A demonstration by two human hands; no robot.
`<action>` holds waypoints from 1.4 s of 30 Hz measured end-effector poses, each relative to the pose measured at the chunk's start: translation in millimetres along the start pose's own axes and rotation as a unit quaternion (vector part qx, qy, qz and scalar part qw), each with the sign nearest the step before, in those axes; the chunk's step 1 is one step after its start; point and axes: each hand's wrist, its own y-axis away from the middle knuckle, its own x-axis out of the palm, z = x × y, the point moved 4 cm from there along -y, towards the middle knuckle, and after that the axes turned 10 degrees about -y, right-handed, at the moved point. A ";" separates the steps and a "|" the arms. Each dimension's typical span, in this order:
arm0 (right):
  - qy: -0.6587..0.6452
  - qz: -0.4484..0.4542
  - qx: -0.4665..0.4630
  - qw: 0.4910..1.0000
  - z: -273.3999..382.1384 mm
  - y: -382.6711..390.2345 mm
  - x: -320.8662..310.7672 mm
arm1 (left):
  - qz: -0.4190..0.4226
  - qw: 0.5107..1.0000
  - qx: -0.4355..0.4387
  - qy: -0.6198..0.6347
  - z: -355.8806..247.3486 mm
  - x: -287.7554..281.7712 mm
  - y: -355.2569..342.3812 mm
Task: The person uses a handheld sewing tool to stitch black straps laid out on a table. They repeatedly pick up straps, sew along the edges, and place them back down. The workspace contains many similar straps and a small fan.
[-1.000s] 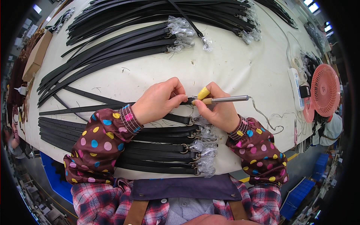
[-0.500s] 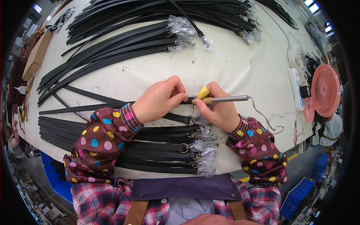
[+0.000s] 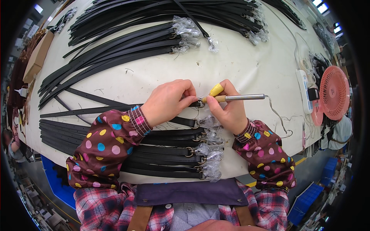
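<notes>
Near the middle of the table my left hand (image 3: 171,99) is closed, thumb and fingers pinching a black belt (image 3: 92,111) close to its buckle end. The belt's long strap runs off to the left beneath my wrist. My right hand (image 3: 230,111), a yellow wrap on one finger, grips a corded soldering-iron-like pen (image 3: 246,97). Its wooden part points at the belt's buckle end, and the metal barrel points right with a grey cord trailing from it. Fingers and clear plastic partly hide the pen's tip, so contact cannot be made out.
Several black belts (image 3: 165,154) with plastic-wrapped buckles (image 3: 212,163) lie between my forearms. More belts (image 3: 123,46) are piled across the far side. On the right are a white power strip (image 3: 304,90) and a pink fan (image 3: 334,92). A cardboard box (image 3: 38,57) stands far left.
Both hands have shifted slightly to the right, the belt's buckle end and the pen moving with them. The piled belts have stayed put.
</notes>
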 end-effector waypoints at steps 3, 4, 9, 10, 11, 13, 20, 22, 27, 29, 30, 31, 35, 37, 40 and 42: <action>-0.014 -0.001 0.021 1.000 -5.8 1.0 0.5 | -0.007 0.999 -0.023 0.028 1.4 -0.6 0.7; -0.006 0.003 0.020 1.000 -5.1 0.4 1.4 | -0.011 0.999 -0.024 0.038 1.9 -0.8 1.1; 0.057 0.049 0.028 0.997 -1.6 -1.4 4.6 | 0.039 0.979 -0.125 0.153 7.3 -0.8 1.1; 0.062 0.049 0.024 0.997 0.9 -1.8 5.3 | 0.048 0.971 -0.140 0.185 9.6 -0.3 1.3; 0.067 0.049 0.019 0.996 3.5 -2.3 6.5 | 0.056 0.962 -0.155 0.217 11.2 0.2 1.8; 0.072 0.048 0.015 0.996 4.6 -2.8 7.5 | 0.061 0.958 -0.155 0.235 10.6 -1.1 2.0; 0.067 0.047 0.028 0.996 4.3 -3.7 7.9 | 0.068 0.956 -0.150 0.243 10.9 -0.8 1.6; 0.072 0.046 0.025 0.996 5.1 -4.0 8.1 | 0.066 0.956 -0.149 0.243 11.4 -0.2 1.6; 0.086 0.044 0.013 0.995 6.0 -4.0 8.3 | 0.073 0.957 -0.150 0.239 11.3 0.0 1.4; 0.086 0.043 0.013 0.995 4.7 -4.0 8.1 | 0.086 0.955 -0.157 0.237 11.0 -0.5 1.6; 0.086 0.042 0.013 0.995 4.1 -4.0 8.0 | 0.086 0.955 -0.157 0.237 10.8 -0.6 1.6; 0.089 0.043 0.012 0.995 4.5 -4.2 8.2 | 0.086 0.955 -0.157 0.236 10.5 -1.0 1.8; 0.092 0.047 0.016 0.995 4.7 -4.2 8.1 | 0.060 0.958 -0.149 0.238 10.0 -1.3 1.9; 0.084 0.045 0.020 0.995 3.9 -3.4 7.0 | 0.077 0.964 -0.154 0.205 9.7 -3.5 1.8; 0.103 0.048 -0.028 0.993 7.3 -3.3 3.3 | 0.064 0.995 -0.072 0.035 3.5 -12.0 6.7; 0.167 0.064 -0.124 0.976 15.8 -6.1 -1.0 | 0.025 0.997 0.004 -0.067 -0.9 -12.2 10.5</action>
